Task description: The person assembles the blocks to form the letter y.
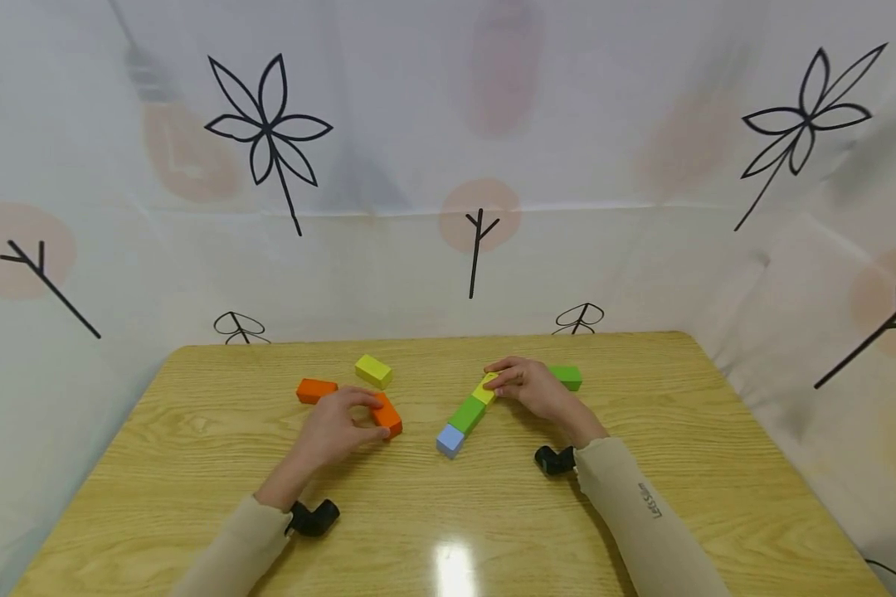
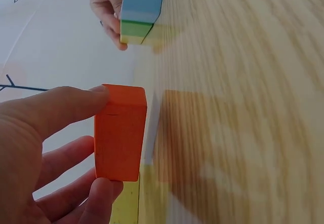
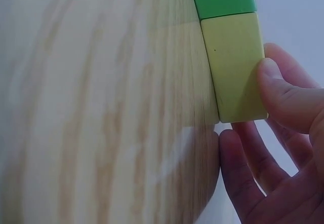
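Between thumb and fingertips, my left hand [image 1: 336, 427] pinches an orange block [image 1: 388, 416] by its ends; the left wrist view shows the same orange block [image 2: 120, 135] up close. To the right, a blue block [image 1: 450, 440], a green block [image 1: 467, 414] and a yellow block [image 1: 484, 389] lie end to end in a slanted row. My right hand [image 1: 533, 388] grips the yellow block at the row's far end. In the right wrist view my thumb presses on that yellow block [image 3: 235, 69], with other fingers partly hidden behind it.
A second orange block [image 1: 316, 390] lies beyond my left hand, and another yellow block [image 1: 374, 371] sits farther back. Behind my right hand is a second green block [image 1: 567, 377], partly covered. The wooden table [image 1: 448, 514] ends at a patterned cloth [image 1: 388, 274].
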`<state>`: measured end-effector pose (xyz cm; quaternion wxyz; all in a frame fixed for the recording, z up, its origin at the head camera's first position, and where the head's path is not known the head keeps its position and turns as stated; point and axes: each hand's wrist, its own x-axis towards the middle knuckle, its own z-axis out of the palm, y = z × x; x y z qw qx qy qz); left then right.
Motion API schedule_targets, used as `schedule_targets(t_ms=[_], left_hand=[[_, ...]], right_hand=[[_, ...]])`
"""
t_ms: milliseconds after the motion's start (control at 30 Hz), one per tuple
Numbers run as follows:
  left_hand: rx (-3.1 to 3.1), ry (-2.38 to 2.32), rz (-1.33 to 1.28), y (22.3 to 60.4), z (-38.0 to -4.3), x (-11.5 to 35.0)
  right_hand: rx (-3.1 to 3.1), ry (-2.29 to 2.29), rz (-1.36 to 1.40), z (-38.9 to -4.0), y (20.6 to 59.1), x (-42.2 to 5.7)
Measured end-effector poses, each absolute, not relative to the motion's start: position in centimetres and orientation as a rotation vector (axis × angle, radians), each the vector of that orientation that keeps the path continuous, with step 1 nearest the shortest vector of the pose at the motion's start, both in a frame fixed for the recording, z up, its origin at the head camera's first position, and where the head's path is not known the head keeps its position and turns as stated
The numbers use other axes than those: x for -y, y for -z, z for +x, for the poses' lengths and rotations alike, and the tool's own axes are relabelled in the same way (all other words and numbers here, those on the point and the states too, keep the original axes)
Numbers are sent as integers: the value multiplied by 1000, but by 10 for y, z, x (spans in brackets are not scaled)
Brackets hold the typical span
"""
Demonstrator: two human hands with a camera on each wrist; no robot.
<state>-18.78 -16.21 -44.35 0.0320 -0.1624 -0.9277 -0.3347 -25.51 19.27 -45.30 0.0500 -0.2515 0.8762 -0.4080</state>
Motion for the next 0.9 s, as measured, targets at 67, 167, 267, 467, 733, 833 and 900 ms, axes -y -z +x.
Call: schedule_targets(t_ms=[67, 167, 267, 467, 733, 833, 900], left_hand=[[2861, 1043, -504, 445, -188, 157], [2855, 1061, -521, 446, -189, 149], [2835, 1064, -557, 447, -190, 140], [2825, 1043, -584, 448, -191, 125], [2834, 1049, -569, 450, -191, 110], [2828, 1045, -581, 451, -191, 106], [2832, 1040, -587, 450, -192, 104]], right_hand=[[-2669, 1242, -765, -255, 453, -193], [-2665, 1247, -762, -255, 454, -193], [-2661, 1255, -748, -255, 454, -193], [-2658, 1259, -735, -256, 454, -192], [-2659, 1259, -730, -256, 454, -192], [-2666, 1257, -752, -255, 454, -193], [-2665, 1264, -750, -255, 454, -193]])
